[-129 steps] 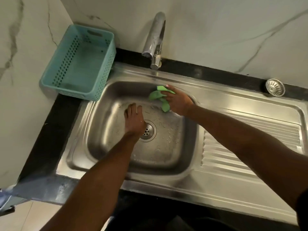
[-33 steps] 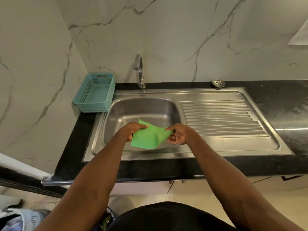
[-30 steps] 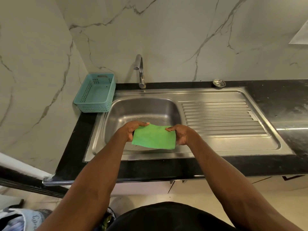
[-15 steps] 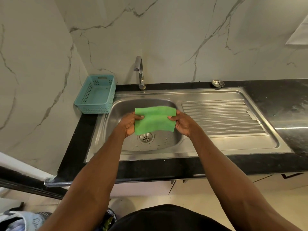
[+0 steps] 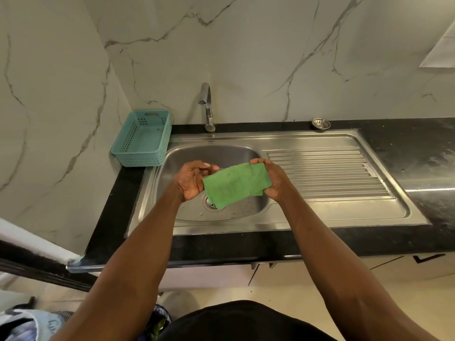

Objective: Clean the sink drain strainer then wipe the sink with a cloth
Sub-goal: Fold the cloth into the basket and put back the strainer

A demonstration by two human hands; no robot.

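Cloth (image 5: 236,184) now hangs folded above the sink (image 5: 344,217) basin — right hand (image 5: 273,180) grip clamped on its edge, left hand (image 5: 192,180) fingers parted, off the corner held half a second ago — so wiping looks finished.

One cloth (image 5: 235,184), one strainer (image 5: 320,123), one basket (image 5: 142,141)
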